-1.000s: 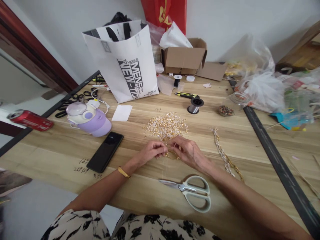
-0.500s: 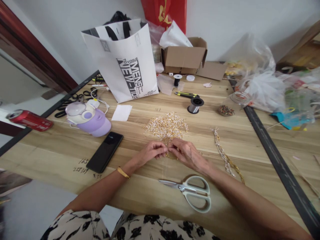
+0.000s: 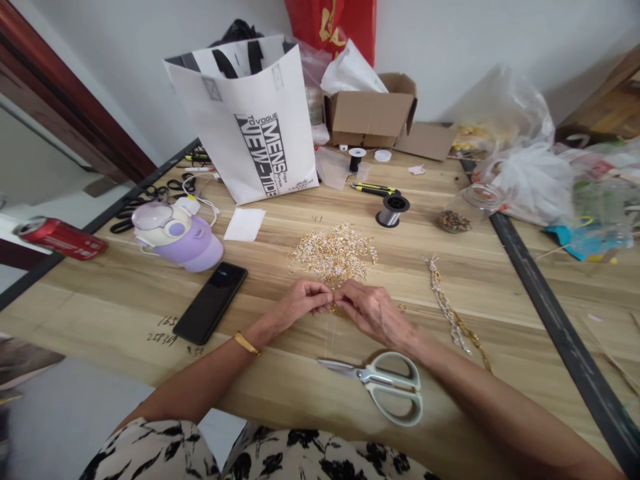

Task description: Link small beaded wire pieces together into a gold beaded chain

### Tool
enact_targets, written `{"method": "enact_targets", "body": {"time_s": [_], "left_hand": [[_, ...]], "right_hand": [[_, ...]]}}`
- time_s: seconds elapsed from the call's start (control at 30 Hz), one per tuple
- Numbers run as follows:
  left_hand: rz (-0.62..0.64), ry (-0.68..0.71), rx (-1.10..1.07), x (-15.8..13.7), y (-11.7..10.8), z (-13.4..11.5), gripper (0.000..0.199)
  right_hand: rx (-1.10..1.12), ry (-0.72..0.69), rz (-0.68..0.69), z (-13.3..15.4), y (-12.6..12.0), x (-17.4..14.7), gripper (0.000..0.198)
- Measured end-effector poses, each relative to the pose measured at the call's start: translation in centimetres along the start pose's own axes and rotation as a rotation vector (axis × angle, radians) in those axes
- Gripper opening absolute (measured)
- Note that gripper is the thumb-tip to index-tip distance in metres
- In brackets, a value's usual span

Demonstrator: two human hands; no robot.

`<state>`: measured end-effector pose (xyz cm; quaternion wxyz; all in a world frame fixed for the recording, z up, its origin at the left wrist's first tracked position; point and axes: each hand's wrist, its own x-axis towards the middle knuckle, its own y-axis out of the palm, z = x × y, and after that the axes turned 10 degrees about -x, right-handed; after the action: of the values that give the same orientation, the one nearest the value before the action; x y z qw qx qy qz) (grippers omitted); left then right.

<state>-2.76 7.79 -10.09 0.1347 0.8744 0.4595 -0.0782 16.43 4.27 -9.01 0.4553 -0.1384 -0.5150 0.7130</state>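
Note:
My left hand point(image 3: 309, 298) and my right hand point(image 3: 367, 306) meet fingertip to fingertip over the wooden table. Both are closed in a pinch, and what lies between the fingertips is too small to make out. Just beyond them spreads a pile of small gold and silver beads or links point(image 3: 334, 252). A bit of gold shows under the fingers, and a faint thin line runs from there toward my body. Scissors point(image 3: 390, 385) with pale handles lie nearer to me, below my right hand. Off to the right are silver and gold chain strands point(image 3: 445, 303).
A black phone point(image 3: 210, 303) and a purple-and-white bottle point(image 3: 179, 237) are on the left, with a red can point(image 3: 63, 238) at the edge. Behind the pile stand a wire spool point(image 3: 392, 211), a yellow-black cutter point(image 3: 375, 189) and a white bag point(image 3: 250, 133). A jar point(image 3: 475, 200) lies to the right.
Both hands stay together in nearly the same place, with only a slight shift of the fingers. The whole view has moved a little; nothing else has visibly moved.

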Motion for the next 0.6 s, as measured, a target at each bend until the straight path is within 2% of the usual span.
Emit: {"method": "enact_targets", "body": {"time_s": [0.37, 0.47, 0.6], "left_hand": [[-0.037, 0.007, -0.009, 0.27, -0.09, 0.32, 0.028], [-0.046, 0.029, 0.02, 0.22, -0.08, 0.26, 0.025], [-0.064, 0.103, 0.079, 0.12, -0.1, 0.16, 0.02]], "right_hand": [[-0.204, -0.02, 0.004, 0.14, 0.05, -0.17, 0.011], [-0.145, 0.0, 0.001, 0.14, 0.01, -0.1, 0.011], [0.074, 0.079, 0.023, -0.11, -0.15, 0.15, 0.01]]}}
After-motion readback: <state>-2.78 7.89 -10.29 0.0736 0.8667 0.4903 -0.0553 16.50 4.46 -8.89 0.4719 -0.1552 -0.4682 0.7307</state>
